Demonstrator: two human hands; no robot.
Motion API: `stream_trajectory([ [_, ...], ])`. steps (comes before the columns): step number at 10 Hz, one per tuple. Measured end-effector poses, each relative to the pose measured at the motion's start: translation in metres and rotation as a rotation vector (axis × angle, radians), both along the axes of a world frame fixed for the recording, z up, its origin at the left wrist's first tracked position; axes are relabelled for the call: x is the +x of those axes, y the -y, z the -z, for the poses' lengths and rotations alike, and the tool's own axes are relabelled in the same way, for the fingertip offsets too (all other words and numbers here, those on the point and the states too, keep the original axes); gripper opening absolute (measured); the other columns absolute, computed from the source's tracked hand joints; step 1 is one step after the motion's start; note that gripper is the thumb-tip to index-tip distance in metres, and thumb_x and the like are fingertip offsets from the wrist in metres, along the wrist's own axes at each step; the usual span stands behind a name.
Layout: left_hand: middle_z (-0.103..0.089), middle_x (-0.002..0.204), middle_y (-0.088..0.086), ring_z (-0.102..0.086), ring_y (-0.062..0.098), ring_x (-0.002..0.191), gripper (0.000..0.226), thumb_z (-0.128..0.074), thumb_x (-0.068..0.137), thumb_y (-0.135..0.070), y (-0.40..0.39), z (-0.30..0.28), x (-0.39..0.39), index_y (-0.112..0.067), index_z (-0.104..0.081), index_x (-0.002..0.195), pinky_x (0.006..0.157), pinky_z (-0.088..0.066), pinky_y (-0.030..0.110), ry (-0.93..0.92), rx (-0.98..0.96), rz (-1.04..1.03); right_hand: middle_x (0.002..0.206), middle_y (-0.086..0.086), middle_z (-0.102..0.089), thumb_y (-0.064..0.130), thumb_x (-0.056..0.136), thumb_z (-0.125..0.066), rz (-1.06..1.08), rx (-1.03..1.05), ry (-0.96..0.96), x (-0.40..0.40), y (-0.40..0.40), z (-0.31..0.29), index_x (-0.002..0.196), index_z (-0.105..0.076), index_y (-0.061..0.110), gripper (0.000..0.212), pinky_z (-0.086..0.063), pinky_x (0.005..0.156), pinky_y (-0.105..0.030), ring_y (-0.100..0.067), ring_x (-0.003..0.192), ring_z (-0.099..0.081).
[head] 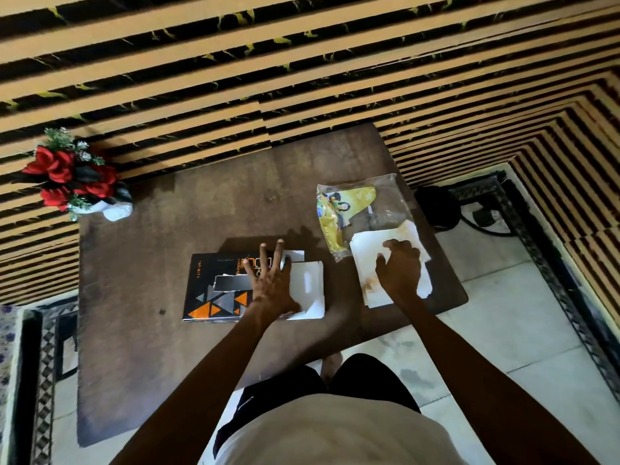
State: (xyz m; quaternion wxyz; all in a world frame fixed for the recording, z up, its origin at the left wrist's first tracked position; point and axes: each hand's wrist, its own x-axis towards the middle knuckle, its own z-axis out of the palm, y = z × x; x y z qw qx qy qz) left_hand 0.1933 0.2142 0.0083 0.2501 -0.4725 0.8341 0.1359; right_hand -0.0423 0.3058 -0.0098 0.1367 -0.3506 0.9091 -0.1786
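Note:
A black book (208, 290) with orange and grey triangles lies on the brown table (151, 347). A folded white paper (310, 290) lies over its right edge. My left hand (271, 280) presses flat on the book and paper, fingers spread and straight. To the right lies a stack of white sheets (369, 263) with a brown stain. My right hand (399, 266) rests on that stack with fingers bent at the top sheet; whether it pinches a sheet cannot be told.
A clear plastic bag (389, 199) with a yellow printed wrapper (339, 209) lies behind the sheets. A white vase of red flowers (77, 179) stands at the table's far left corner. A striped wall runs behind. Tiled floor and a black cable lie to the right.

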Motion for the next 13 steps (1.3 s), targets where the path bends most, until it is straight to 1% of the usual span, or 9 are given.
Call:
stream_trajectory([
  [2, 0.024, 0.161, 0.002, 0.018, 0.038, 0.147, 0.134, -0.081, 0.051, -0.066, 0.004, 0.001, -0.017, -0.015, -0.01, 0.153, 0.104, -0.009, 0.08, 0.065, 0.041, -0.037, 0.117, -0.013, -0.069, 0.038, 0.097, -0.046, 0.113, 0.187, -0.076, -0.038, -0.007, -0.009, 0.12, -0.061, 0.011, 0.038, -0.053, 0.087, -0.045, -0.035, 0.107, -0.065],
  [4, 0.024, 0.161, 0.004, 0.019, 0.04, 0.147, 0.135, -0.08, 0.051, -0.067, 0.005, 0.005, -0.02, -0.017, -0.009, 0.154, 0.103, -0.009, 0.082, 0.085, 0.045, -0.038, 0.12, -0.008, -0.067, 0.02, 0.084, -0.063, -0.365, 0.116, -0.283, -0.038, 0.01, -0.005, 0.114, -0.066, 0.014, 0.03, -0.044, 0.101, -0.045, -0.03, 0.118, -0.057],
  [6, 0.026, 0.16, 0.004, 0.02, 0.039, 0.147, 0.134, -0.081, 0.051, -0.066, 0.007, 0.002, -0.022, -0.019, -0.009, 0.154, 0.104, -0.01, 0.08, 0.088, 0.066, -0.044, 0.123, -0.009, -0.066, 0.032, 0.097, -0.047, -0.15, 0.347, -0.163, -0.043, -0.002, 0.006, 0.123, -0.059, 0.016, 0.033, -0.047, 0.103, -0.046, -0.031, 0.115, -0.061],
  [7, 0.026, 0.16, 0.004, 0.018, 0.039, 0.147, 0.132, -0.083, 0.052, -0.062, 0.01, -0.002, -0.024, -0.018, -0.012, 0.154, 0.105, -0.012, 0.08, 0.066, 0.087, -0.046, 0.148, -0.016, -0.039, 0.039, 0.09, -0.058, 0.024, 0.297, -0.006, -0.053, -0.013, 0.013, 0.139, -0.04, 0.014, 0.058, -0.034, 0.109, -0.056, -0.04, 0.137, -0.036],
  [8, 0.024, 0.161, 0.003, 0.017, 0.04, 0.147, 0.13, -0.086, 0.05, -0.059, 0.013, -0.005, -0.025, -0.019, -0.016, 0.153, 0.103, -0.013, 0.081, 0.047, 0.097, -0.055, 0.144, -0.017, -0.042, 0.049, 0.074, -0.073, 0.168, 0.249, 0.304, -0.069, -0.018, 0.022, 0.142, -0.031, 0.014, 0.087, -0.037, 0.107, -0.059, -0.041, 0.132, -0.041],
  [9, 0.024, 0.161, 0.003, 0.016, 0.04, 0.147, 0.129, -0.086, 0.05, -0.058, 0.014, -0.004, -0.026, -0.019, -0.017, 0.153, 0.103, -0.012, 0.081, 0.042, 0.099, -0.059, 0.116, -0.007, -0.066, 0.075, 0.027, -0.079, 0.269, 0.235, 0.521, -0.13, -0.027, 0.143, 0.114, -0.055, 0.024, 0.104, -0.052, 0.089, -0.054, -0.032, 0.103, -0.065],
  [10, 0.025, 0.161, 0.004, 0.017, 0.041, 0.147, 0.13, -0.085, 0.051, -0.06, 0.013, -0.002, -0.025, -0.019, -0.016, 0.153, 0.103, -0.012, 0.081, 0.051, 0.091, -0.051, 0.106, -0.004, -0.072, 0.069, 0.006, -0.084, 0.326, 0.171, 0.762, -0.148, -0.03, 0.168, 0.102, -0.064, 0.024, 0.108, -0.054, 0.084, -0.053, -0.028, 0.092, -0.069],
  [11, 0.025, 0.161, 0.004, 0.017, 0.04, 0.147, 0.129, -0.084, 0.053, -0.06, 0.012, -0.001, -0.024, -0.019, -0.015, 0.153, 0.104, -0.012, 0.081, 0.045, 0.084, -0.051, 0.114, -0.014, -0.068, 0.027, 0.057, -0.087, 0.302, 0.093, 0.964, -0.092, -0.024, 0.027, 0.111, -0.064, 0.008, 0.061, -0.05, 0.096, -0.054, -0.035, 0.105, -0.063],
  [13, 0.025, 0.16, 0.005, 0.018, 0.038, 0.147, 0.125, -0.086, 0.055, -0.056, 0.013, 0.001, -0.019, -0.02, -0.016, 0.153, 0.104, -0.01, 0.079, 0.006, 0.085, -0.066, 0.118, -0.018, -0.062, 0.006, 0.087, -0.063, 0.158, 0.158, 1.045, -0.08, -0.029, -0.024, 0.111, -0.057, 0.01, 0.025, -0.045, 0.085, -0.041, -0.032, 0.105, -0.058],
])
